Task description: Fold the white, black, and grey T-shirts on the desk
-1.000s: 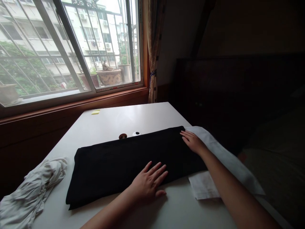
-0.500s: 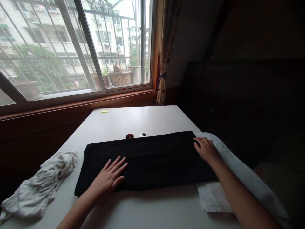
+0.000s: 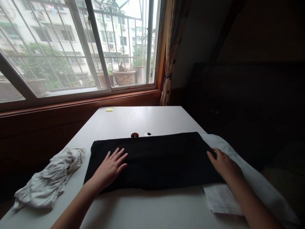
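Note:
A folded black cloth (image 3: 154, 162) lies flat across the white table in front of me. My left hand (image 3: 111, 165) rests palm down on its left part, fingers spread. At the cloth's right edge is my right hand (image 3: 225, 163), its thumb and forefinger apart with dark fabric showing between them; its other fingers are partly hidden. Beneath the cloth's right end, a white cloth (image 3: 222, 198) sticks out toward me, and more white fabric (image 3: 238, 162) spreads beyond my right hand.
A crumpled whitish cloth (image 3: 51, 179) lies at the table's left edge. Behind the black cloth are a round brown-rimmed hole (image 3: 134, 135) and a small white round object (image 3: 148, 134). A yellow note (image 3: 110, 109) sits at the far edge of the white table (image 3: 152, 119), near a barred window.
My right hand has slid toward me along the black cloth's right edge. My left hand has shifted slightly toward the cloth's left end. The view has turned a little left.

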A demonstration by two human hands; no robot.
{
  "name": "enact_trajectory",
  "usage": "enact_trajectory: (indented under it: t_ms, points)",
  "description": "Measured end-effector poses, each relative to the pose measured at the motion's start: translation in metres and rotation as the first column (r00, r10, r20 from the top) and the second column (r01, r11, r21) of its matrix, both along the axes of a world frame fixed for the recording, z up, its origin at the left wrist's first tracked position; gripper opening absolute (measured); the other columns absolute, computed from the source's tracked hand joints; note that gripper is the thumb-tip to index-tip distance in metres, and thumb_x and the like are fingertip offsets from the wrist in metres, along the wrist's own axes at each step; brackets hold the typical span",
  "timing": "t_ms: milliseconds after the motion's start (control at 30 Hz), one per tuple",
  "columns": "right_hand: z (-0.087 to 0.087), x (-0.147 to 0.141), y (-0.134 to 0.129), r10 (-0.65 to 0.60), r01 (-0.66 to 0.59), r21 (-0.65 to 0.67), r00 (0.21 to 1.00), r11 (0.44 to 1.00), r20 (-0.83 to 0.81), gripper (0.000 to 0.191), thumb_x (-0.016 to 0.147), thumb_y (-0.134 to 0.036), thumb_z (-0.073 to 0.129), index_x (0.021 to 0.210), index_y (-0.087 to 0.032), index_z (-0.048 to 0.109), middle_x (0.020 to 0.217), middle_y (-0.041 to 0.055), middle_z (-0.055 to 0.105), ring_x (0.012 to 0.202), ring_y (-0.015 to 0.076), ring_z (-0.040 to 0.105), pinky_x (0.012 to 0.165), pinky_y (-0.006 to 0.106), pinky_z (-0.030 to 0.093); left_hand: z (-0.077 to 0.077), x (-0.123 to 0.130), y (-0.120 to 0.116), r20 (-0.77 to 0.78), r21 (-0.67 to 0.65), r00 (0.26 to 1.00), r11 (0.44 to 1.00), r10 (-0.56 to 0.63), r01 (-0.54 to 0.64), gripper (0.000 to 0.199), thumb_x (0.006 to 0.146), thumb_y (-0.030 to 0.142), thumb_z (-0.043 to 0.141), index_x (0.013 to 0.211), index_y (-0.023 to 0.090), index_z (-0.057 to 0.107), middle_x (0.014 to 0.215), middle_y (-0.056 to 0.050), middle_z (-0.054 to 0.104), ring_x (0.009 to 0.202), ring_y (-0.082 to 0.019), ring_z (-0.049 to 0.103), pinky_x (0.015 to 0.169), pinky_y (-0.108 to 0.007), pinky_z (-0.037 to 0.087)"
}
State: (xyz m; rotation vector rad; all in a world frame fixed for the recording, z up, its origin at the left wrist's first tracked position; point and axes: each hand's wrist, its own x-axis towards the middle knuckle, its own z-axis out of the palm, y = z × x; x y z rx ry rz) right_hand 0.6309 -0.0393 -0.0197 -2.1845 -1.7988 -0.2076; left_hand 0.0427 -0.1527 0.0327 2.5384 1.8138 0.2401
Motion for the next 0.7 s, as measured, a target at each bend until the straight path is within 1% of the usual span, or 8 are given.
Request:
enact_trajectory:
  t_ms: [100,233,300,367,433,500,567,700]
  points:
    - [0.008,0.0,0.001,-0.031,0.025,-0.093,0.998,0.995,-0.059,0.064,0.098,-0.066,0.033,0.132,-0.019,0.062,0.109,0.0161,0.076,0.087,0.0371,0.072,0.07,0.048,0.055,0.006,0.057,0.013,0.047,-0.007,0.977,0.978,-0.209,0.209,0.056,0.106,0.059,0.035,0.157,0.036,0.041,0.166,-0.003,0.037,0.155,-0.029,0.03,0.124,-0.057,0.028]
    - [0.015,0.0,0.003,-0.031,0.022,-0.1,0.996,0.995,-0.086,0.065,0.098,-0.065,0.033,0.13,-0.018,0.064,0.109,0.0175,0.077,0.091,0.039,0.073,0.07,0.049,0.056,-0.006,0.122,0.011,0.083,-0.013,0.928,0.93,-0.364,0.366,0.065,0.104,0.063,0.038,0.16,0.031,0.035,0.167,-0.006,0.033,0.156,-0.031,0.025,0.127,-0.057,0.021]
    - [0.017,-0.001,0.002,-0.031,0.022,-0.096,0.995,0.995,-0.092,0.064,0.098,-0.063,0.033,0.129,-0.018,0.065,0.109,0.0174,0.077,0.092,0.0385,0.073,0.072,0.048,0.056,-0.012,0.142,0.005,0.107,-0.017,0.886,0.89,-0.452,0.456,0.069,0.103,0.064,0.038,0.162,0.031,0.028,0.169,-0.005,0.028,0.158,-0.029,0.02,0.128,-0.055,0.018]
    - [0.018,-0.003,0.001,-0.035,0.026,-0.102,0.995,0.994,-0.092,0.063,0.097,-0.063,0.033,0.129,-0.018,0.065,0.11,0.0168,0.077,0.093,0.0382,0.073,0.073,0.048,0.056,-0.014,0.15,0.001,0.137,-0.033,0.852,0.858,-0.505,0.513,0.067,0.104,0.063,0.036,0.162,0.032,0.027,0.169,-0.002,0.029,0.158,-0.026,0.02,0.129,-0.052,0.019]
    - [0.019,-0.004,0.0,-0.045,0.034,-0.114,0.995,0.993,-0.093,0.063,0.097,-0.062,0.032,0.13,-0.019,0.064,0.111,0.0167,0.076,0.094,0.0383,0.073,0.075,0.049,0.056,-0.012,0.144,0.003,0.156,-0.046,0.864,0.871,-0.478,0.49,0.061,0.106,0.06,0.033,0.161,0.034,0.031,0.168,-0.001,0.031,0.157,-0.024,0.023,0.129,-0.051,0.02]
    - [0.02,-0.005,0.0,-0.05,0.037,-0.128,0.994,0.991,-0.1,0.064,0.097,-0.062,0.032,0.131,-0.019,0.064,0.112,0.0169,0.076,0.095,0.0384,0.073,0.075,0.049,0.056,-0.011,0.125,0.009,0.143,-0.034,0.913,0.92,-0.382,0.39,0.056,0.107,0.056,0.032,0.159,0.034,0.036,0.166,-0.002,0.034,0.156,-0.025,0.025,0.128,-0.052,0.022]
    - [0.02,-0.004,0.0,-0.052,0.038,-0.129,0.993,0.991,-0.104,0.064,0.097,-0.062,0.033,0.132,-0.019,0.064,0.112,0.0171,0.076,0.094,0.0383,0.073,0.075,0.048,0.056,-0.013,0.097,0.017,0.109,0.002,0.956,0.962,-0.271,0.273,0.055,0.107,0.055,0.034,0.158,0.034,0.038,0.166,-0.003,0.036,0.156,-0.026,0.027,0.127,-0.054,0.023]
    - [0.017,0.0,0.002,-0.033,0.022,-0.089,0.992,0.996,-0.122,0.062,0.095,-0.061,0.036,0.128,-0.019,0.067,0.111,0.0179,0.076,0.095,0.0384,0.073,0.076,0.048,0.056,-0.024,0.022,0.017,0.033,0.033,0.995,0.995,-0.094,0.093,0.056,0.107,0.055,0.037,0.16,0.037,0.031,0.168,-0.001,0.032,0.155,-0.026,0.028,0.127,-0.054,0.024]
